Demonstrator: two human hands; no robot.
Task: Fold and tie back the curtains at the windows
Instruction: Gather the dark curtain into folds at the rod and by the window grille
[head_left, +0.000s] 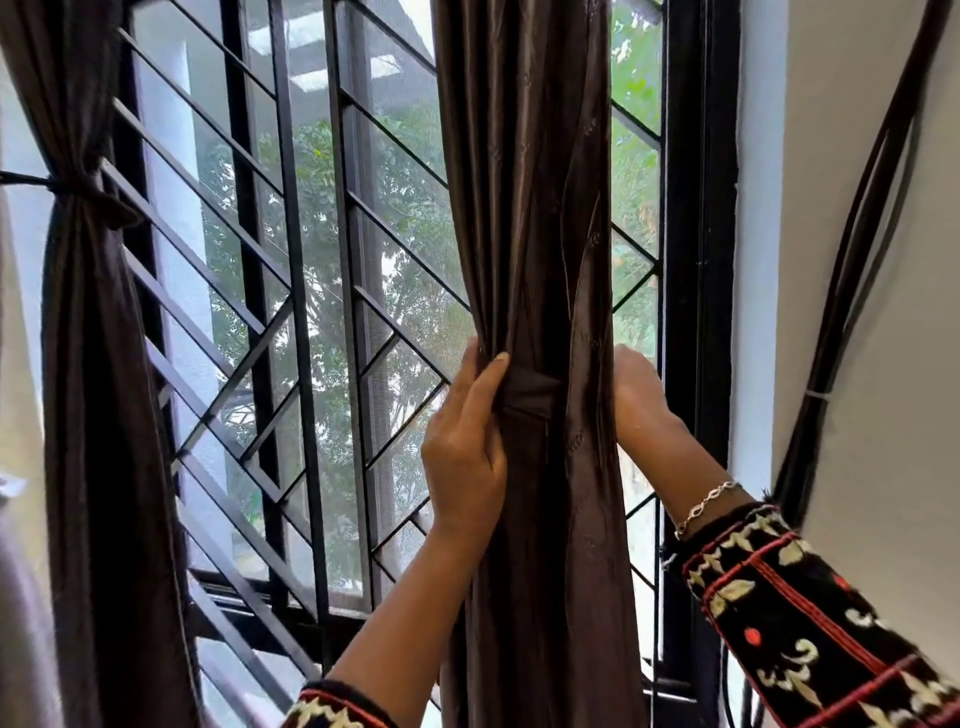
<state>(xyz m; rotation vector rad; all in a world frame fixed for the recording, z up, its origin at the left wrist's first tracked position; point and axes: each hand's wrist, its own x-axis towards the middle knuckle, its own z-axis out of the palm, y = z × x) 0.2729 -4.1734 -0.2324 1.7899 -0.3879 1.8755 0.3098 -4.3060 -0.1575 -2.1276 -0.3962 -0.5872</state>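
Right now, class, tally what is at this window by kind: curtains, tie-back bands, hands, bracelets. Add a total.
Dark brown satin curtains: 2
Dark brown fabric tie-back bands: 2
Bare hands (left hand, right hand): 2
Silver chain bracelet: 1
Total: 7

Curtain (530, 234): dark brown cloth, satiny sheen, with a matching cloth tie band (530, 397). Window grille (311, 312): black painted metal bars, matt. Bracelet (706, 504): shiny metal links.
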